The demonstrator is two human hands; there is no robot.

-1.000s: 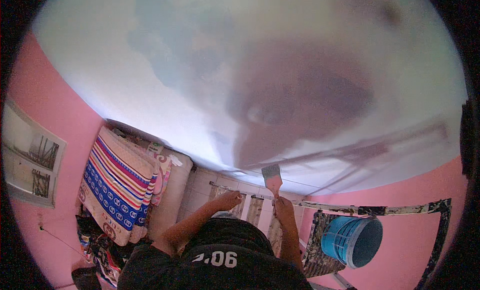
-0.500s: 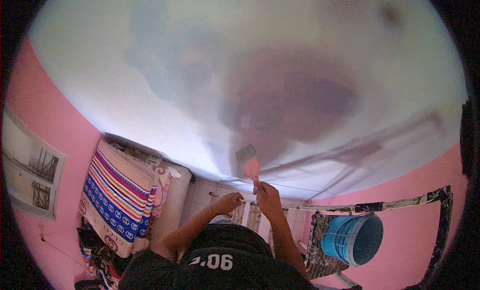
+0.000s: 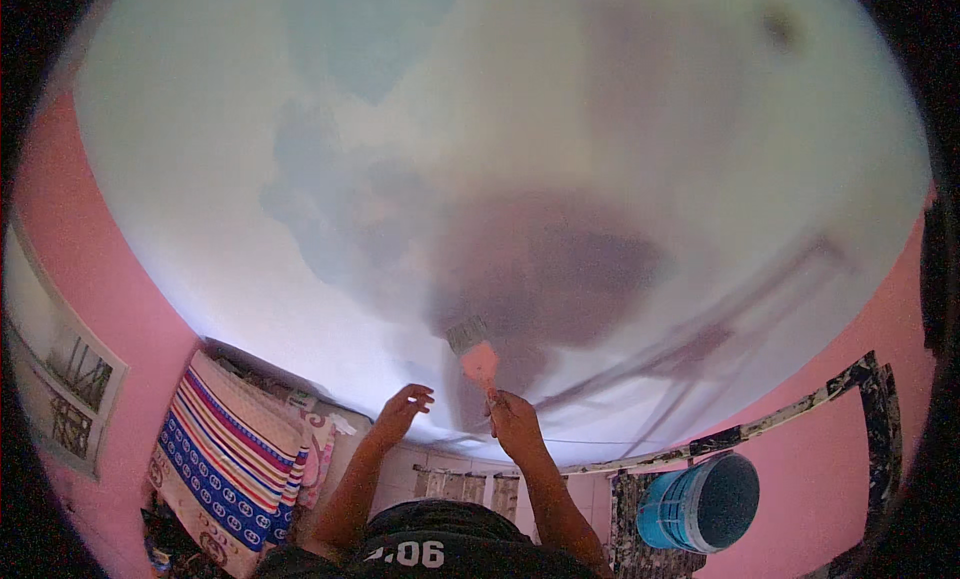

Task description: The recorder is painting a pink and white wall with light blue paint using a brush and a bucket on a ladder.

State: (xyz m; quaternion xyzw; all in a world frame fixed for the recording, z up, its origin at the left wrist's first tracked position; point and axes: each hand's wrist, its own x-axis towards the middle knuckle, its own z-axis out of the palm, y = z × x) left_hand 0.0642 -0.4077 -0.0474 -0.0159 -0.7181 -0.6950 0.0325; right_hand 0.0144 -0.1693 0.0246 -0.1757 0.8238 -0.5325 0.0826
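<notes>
My right hand [image 3: 514, 423] is closed around the handle of a wide paintbrush [image 3: 480, 360], pink toward the bristles. The bristles are greyish and point up and slightly left, in front of a broad whitish surface [image 3: 250, 99] with bluish patches. Whether they touch that surface I cannot tell. To the left, my left hand [image 3: 402, 415] is raised and empty, its fingers loosely bent and apart. A dark shadow falls across the surface around the brush.
At right, a blue bucket [image 3: 672, 507] stands by a paint-spattered metal frame [image 3: 815, 401]. Pink walls [image 3: 130, 289] border the whitish surface. A striped blanket [image 3: 232, 434] hangs at left, near a window [image 3: 75, 379]. Curtain-like panels [image 3: 450, 482] show behind my arms.
My left hand has risen and moved left, its fingers opening out. The right hand with the paintbrush sits slightly lower and further left in view. The whole view has tilted upward.
</notes>
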